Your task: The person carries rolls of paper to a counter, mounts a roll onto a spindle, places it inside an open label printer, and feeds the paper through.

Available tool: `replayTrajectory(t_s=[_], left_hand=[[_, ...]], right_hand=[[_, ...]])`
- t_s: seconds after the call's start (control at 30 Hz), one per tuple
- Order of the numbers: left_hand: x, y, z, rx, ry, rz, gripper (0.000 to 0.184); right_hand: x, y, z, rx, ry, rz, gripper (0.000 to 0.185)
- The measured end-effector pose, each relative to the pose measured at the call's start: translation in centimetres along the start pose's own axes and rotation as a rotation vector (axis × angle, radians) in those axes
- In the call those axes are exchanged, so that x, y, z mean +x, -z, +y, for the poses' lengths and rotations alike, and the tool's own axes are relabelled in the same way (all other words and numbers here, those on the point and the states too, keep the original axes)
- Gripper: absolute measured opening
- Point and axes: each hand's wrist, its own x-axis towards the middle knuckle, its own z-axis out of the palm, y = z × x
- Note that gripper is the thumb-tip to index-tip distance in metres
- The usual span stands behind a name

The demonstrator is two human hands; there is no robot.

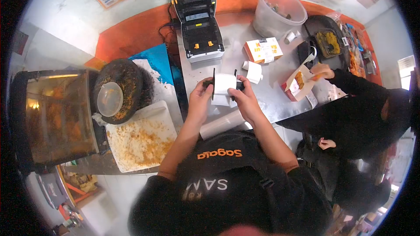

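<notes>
Roll in hand: I have left grip and right grip clamped on its holder. Next move, I judge, calls for level ends.

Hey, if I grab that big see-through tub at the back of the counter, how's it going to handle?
The tub is probably light for its size, since its walls look like thin plastic. They may flex a little under a squeeze. Its top is open with some things inside, so tilting it could make them slide or spill.
</notes>
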Motion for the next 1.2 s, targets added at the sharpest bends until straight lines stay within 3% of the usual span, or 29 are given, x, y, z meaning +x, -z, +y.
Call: replayTrajectory(t_s=[0.37, 0.43, 0.5, 0.63, 0.73, 0.77, 0.87, 1.03, 1.17, 1.2], left_hand=[[0.0, 0.4, 1.5, -0.212, 0.097, 0.061, 0.044], [0.6, 0.5, 1.6, -0.016, 0.049, 0.072, 0.047], [2.0, 0.4, 2.0, -0.021, 0.004, 0.087, 0.047], [5.8, -0.7, 4.4, 0.076, -0.067, 0.089, 0.044], [10.0, -1.2, 4.4, 0.047, -0.204, 0.075, 0.041], [11.9, -1.0, 3.6, 0.053, -0.247, 0.075, 0.039], [15.7, -1.6, 3.3, -0.102, -0.237, 0.128, 0.038], [20.1, -0.7, 2.7, -0.06, -0.281, 0.198, 0.035], [23.2, 0.3, 0.4, 0.187, -0.168, 0.469, 0.065], [23.6, 0.2, 0.3, 0.183, -0.168, 0.477, 0.065]], right_hand=[[4.4, -0.7, 1.4, -0.08, 0.042, -0.055, 0.062], [5.4, -1.0, 1.8, -0.086, 0.066, -0.043, 0.061], [6.3, -1.5, 1.8, -0.056, 0.116, 0.059, 0.062], [10.7, -2.0, 0.3, 0.028, 0.111, 0.013, 0.063], [15.6, -1.8, 0.4, 0.013, 0.26, -0.047, 0.065], [16.3, -3.1, -0.7, 0.141, 0.275, -0.046, 0.06], [20.6, -3.9, -0.8, 0.154, 0.315, -0.039, 0.063], [25.0, -4.9, -1.1, 0.096, 0.185, 0.0, 0.067], [27.2, -5.4, -0.9, -0.022, 0.07, -0.009, 0.06], [27.8, -5.3, -0.8, -0.038, 0.05, -0.005, 0.058]])
